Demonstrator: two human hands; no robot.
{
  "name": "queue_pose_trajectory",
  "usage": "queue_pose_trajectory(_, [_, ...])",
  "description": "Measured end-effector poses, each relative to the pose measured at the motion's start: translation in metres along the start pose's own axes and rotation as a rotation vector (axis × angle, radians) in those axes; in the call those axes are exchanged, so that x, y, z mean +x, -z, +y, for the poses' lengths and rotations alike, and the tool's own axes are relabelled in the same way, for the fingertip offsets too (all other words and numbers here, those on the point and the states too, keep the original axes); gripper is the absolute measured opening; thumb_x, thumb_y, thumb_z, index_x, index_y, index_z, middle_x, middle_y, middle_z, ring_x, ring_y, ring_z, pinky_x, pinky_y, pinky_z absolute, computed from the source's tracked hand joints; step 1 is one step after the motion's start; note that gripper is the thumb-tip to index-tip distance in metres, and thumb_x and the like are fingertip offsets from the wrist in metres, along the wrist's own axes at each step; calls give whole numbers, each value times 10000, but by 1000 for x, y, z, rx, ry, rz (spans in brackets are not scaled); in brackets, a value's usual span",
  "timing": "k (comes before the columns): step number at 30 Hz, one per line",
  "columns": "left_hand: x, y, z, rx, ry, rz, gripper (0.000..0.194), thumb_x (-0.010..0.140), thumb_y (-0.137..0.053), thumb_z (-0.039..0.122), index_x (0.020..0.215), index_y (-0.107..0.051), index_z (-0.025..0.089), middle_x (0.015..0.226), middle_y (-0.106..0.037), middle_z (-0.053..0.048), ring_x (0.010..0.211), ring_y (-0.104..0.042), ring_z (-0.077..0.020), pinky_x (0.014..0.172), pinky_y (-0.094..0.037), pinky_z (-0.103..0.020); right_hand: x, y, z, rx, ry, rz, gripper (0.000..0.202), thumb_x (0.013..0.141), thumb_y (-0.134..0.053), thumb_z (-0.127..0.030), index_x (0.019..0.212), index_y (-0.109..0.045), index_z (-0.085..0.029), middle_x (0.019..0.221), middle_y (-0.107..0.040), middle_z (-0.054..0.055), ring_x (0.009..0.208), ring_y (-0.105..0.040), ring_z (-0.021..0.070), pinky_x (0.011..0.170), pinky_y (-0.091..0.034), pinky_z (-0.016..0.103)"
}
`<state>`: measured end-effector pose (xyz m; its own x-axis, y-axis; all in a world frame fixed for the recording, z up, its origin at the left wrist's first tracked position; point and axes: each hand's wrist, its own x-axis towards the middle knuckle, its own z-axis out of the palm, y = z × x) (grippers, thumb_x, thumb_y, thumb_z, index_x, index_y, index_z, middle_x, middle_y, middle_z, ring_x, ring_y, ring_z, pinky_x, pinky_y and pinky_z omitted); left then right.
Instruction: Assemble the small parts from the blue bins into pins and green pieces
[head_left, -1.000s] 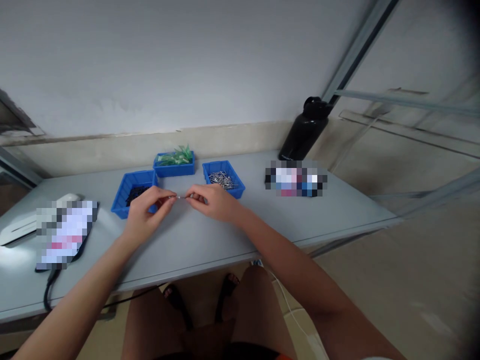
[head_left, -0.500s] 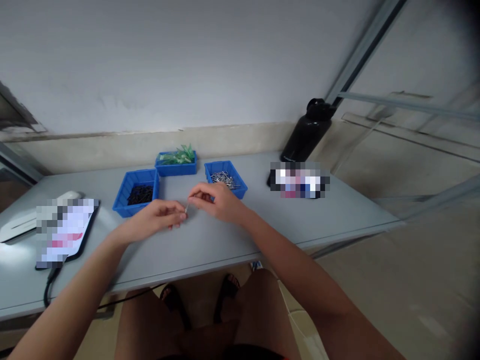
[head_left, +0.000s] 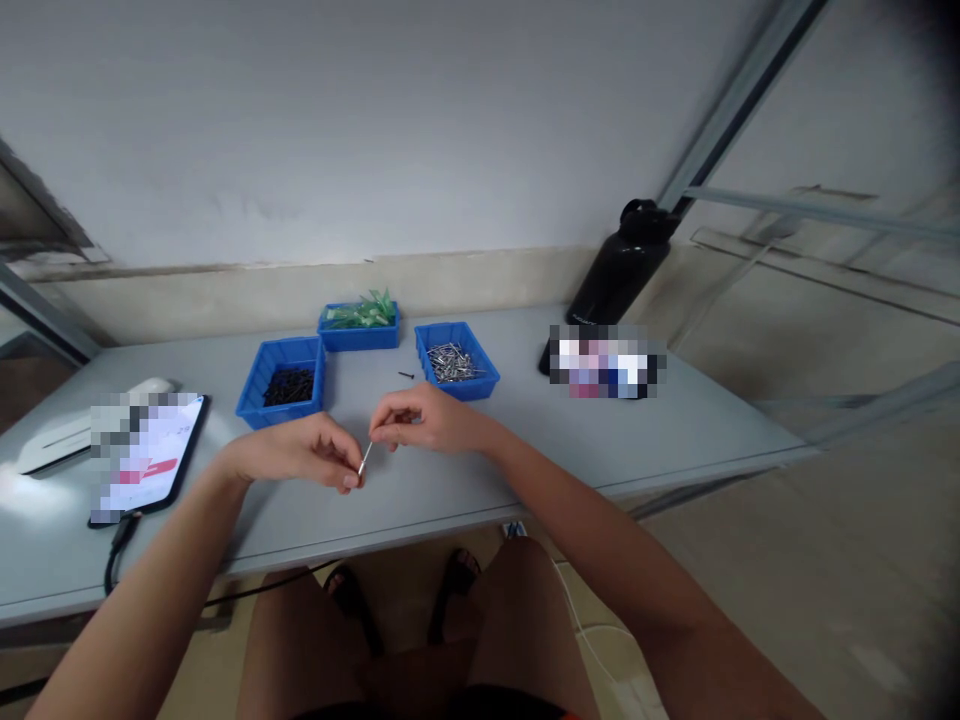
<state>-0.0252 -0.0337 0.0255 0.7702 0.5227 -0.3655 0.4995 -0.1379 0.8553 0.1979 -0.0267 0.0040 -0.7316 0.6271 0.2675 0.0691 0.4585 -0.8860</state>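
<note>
Pinching silver pin [head_left: 365, 460]: left hand [head_left: 309, 450]; bottle [head_left: 621, 265] lettering [head_left: 584, 319] (illegible).

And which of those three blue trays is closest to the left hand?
The left tray, holding dark pieces: it sits just beyond the left hand. The back tray, with green strips, and the right tray, with silver pieces, are both farther away.

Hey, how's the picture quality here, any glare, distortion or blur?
Head view: glare whitens the table at far left; head view: the top right corner darkens, and the bottle leans, probably wide-lens distortion; head view: mosaic blocks hide part of the phone, and the thin metal piece looks too soft for detail.
</note>
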Motion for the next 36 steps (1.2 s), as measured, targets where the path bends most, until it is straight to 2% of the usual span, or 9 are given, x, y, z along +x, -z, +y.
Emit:
queue_pose_trajectory(3, [5, -2, -1, 27, -60, 126, 211, 753, -688, 377, 750, -716, 168, 666, -667, -23, 626, -582, -127, 589, -456, -215, -1, 3, -1, 8, 5, 47, 164, 823, -612, -332, 823, -627, -169, 652, -615, -17, 616, -549, 97, 587, -410, 229])
queue_pose_trajectory(5, [10, -3, -2, 52, -132, 327, 232, 765, -672, 395, 793, -717, 169, 665, -660, -20, 622, -578, -125, 593, -460, -220, -2, 9, -2, 7, 27, 135, 159, 820, -608, -334, 821, -619, -175, 649, -610, -18, 612, -550, 99, 586, -415, 232])
queue_pose_trajectory(10, [24, -8, -4, 157, -250, 814, 363, 841, -561, 447, 1015, -683, 152, 703, -643, -26, 620, -564, -125, 612, -480, -243, -3, 30, 2, -24, 65, 615, 189, 817, -596, -383, 818, -601, -195, 634, -580, -25, 601, -540, 104, 586, -422, 240])
queue_pose_trajectory(14, [38, -14, -2, 445, -186, 745, 322, 859, -521, 408, 981, -687, 161, 779, -670, -44, 663, -590, -144, 646, -490, -262, -2, 47, 13, -138, 43, 915, 184, 824, -577, -378, 798, -585, -196, 613, -562, -28, 602, -534, 112, 621, -429, 257])
queue_pose_trajectory(19, [72, -13, 3, 860, -44, 699, 340, 901, -422, 307, 1039, -685, 140, 963, -671, -123, 774, -632, -203, 731, -485, -320, -4, 59, 26, -385, -86, 1036, 149, 827, -552, -334, 766, -570, -199, 615, -575, -15, 604, -530, 132, 676, -428, 286])
queue_pose_trajectory(23, [106, -7, 2, 1028, 106, 757, 369, 914, -399, 279, 1150, -635, 122, 1088, -632, -164, 921, -630, -270, 735, -485, -348, -5, 65, 33, -546, -167, 1072, 145, 835, -533, -311, 761, -583, -197, 644, -606, 12, 620, -547, 155, 712, -423, 311])
queue_pose_trajectory(28, [128, -3, 2, 1071, 97, 723, 353, 941, -370, 274, 1100, -652, 136, 1031, -638, -149, 979, -609, -261, 767, -477, -335, -5, 66, 41, -644, -205, 1011, 156, 852, -512, -305, 767, -597, -205, 636, -615, 19, 615, -547, 163, 685, -411, 304])
queue_pose_trajectory(33, [118, -1, 2, 1053, 94, 705, 337, 927, -375, 226, 985, -685, 109, 981, -643, -166, 940, -615, -283, 754, -474, -363, -5, 66, 42, -685, -193, 990, 162, 870, -510, -325, 839, -608, -200, 705, -620, 33, 664, -546, 168, 724, -419, 313])
queue_pose_trajectory(36, [98, 1, 4, 991, -41, 776, 323, 920, -416, 271, 987, -695, 124, 1002, -637, -150, 923, -611, -269, 756, -476, -354, -2, 63, 41, -693, -95, 964, 147, 868, -514, -298, 900, -609, -192, 797, -630, 50, 713, -547, 164, 766, -426, 315])
